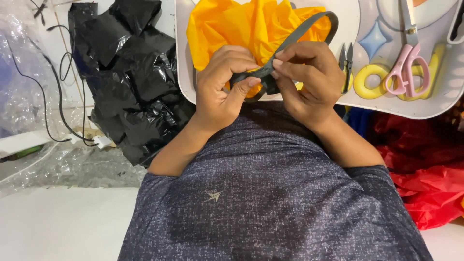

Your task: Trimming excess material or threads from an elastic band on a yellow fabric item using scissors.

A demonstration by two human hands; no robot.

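A: The left hand [223, 89] is closed, I think. Its thumb and fingers pinch one end of a grey strap [295, 38], just in front of the person's chest.

B: Yes, and the right hand [307, 79] is closed on the same strap. The fingertips [278, 63] of the right hand press the strap from above, very near to the left thumb. The two hands almost touch each other.

A: Where does the strap go from there?

B: It rises from the hands to the upper right, makes a loop, and lies over a crumpled yellow-orange fabric [251, 24]. The fabric rests on a small white table [348, 19] with rounded corners, and the hands are at its near edge.

A: What more is on the table?

B: To the right of the right hand there are small metal snips [346, 60], standing with points up. Beside them is a yellow ring shape [371, 81], but I cannot tell if it is a thing or a print on the table. Further right lie pink-handled scissors [408, 72].

A: And around the table?

B: On the left a crumpled black plastic sheet [128, 77] lies, with black cables [58, 82] and clear plastic film [21, 92] next to it. On the right, below the table, is red fabric [430, 183]. The person wears a dark grey shirt [270, 203], which fills the lower part of the head view.
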